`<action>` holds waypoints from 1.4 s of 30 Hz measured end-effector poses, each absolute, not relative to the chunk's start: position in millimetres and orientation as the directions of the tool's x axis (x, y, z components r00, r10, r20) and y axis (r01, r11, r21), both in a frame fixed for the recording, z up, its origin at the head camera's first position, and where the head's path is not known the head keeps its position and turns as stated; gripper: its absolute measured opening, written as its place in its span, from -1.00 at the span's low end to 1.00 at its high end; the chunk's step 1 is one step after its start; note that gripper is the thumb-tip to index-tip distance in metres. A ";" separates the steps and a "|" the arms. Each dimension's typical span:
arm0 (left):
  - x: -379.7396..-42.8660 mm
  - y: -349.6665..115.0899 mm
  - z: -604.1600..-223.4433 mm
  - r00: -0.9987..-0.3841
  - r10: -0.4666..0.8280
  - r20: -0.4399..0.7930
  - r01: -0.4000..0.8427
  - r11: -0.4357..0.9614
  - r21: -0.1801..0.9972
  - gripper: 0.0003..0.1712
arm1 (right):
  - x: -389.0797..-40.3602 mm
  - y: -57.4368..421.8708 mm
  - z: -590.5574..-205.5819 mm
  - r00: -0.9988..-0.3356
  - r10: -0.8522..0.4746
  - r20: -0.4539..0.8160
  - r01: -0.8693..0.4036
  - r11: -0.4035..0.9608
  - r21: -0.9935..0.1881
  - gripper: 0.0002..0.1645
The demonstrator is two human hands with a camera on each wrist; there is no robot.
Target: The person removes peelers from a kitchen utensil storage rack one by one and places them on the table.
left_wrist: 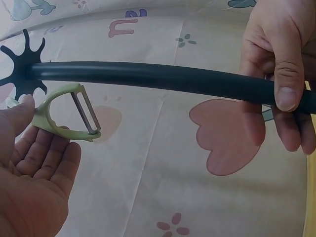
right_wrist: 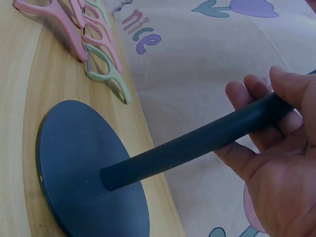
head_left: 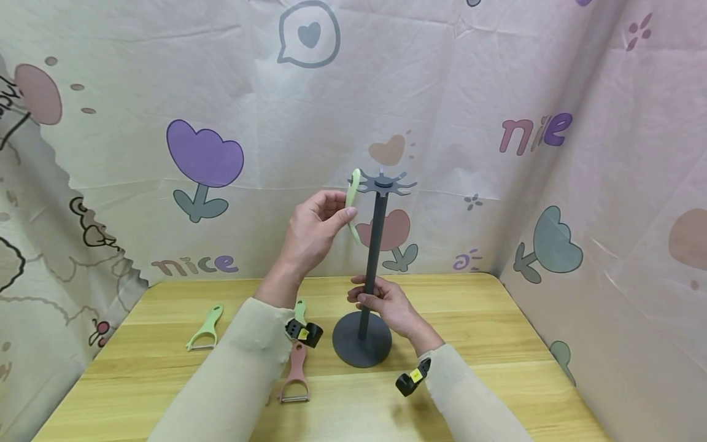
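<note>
A dark stand with a ring of hooks (head_left: 383,182) at its top rises from a round base (head_left: 347,345). My left hand (head_left: 313,228) pinches a light green peeler (head_left: 353,191) by its handle, beside the leftmost hook. In the left wrist view, the blade end of this peeler (left_wrist: 74,132) points away from the hooks, and my thumb covers part of the handle. I cannot tell whether the hook passes through the handle's hole. Lower down, my right hand (head_left: 393,308) holds the stand's pole (right_wrist: 197,146) with thumb and fingers around it, above the base.
On the wooden table (head_left: 464,344), a green peeler (head_left: 212,320) lies at the left. A pink peeler (head_left: 297,363) and another green handle (head_left: 300,310) lie near my left sleeve, which hides part of the area. A printed cloth (head_left: 309,123) hangs behind the table.
</note>
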State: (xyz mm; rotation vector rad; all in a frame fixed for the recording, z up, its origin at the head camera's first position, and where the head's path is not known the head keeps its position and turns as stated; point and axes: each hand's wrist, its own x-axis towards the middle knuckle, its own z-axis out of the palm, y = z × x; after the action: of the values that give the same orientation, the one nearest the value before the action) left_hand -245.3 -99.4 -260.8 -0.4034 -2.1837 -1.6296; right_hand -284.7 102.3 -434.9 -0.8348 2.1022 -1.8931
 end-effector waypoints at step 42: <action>-239.8 -142.2 -284.2 -0.906 -0.089 0.415 0.382 0.255 0.889 -0.63 | -283.8 101.5 -430.5 -0.822 -0.526 0.217 -0.276 0.035 -0.960 -0.53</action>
State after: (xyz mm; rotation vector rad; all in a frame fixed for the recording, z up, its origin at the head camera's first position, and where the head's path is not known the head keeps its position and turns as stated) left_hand -239.8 -142.2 -284.2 -0.2669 -2.1512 -1.6898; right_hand -283.8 101.5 -430.5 -0.8332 2.1083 -1.8788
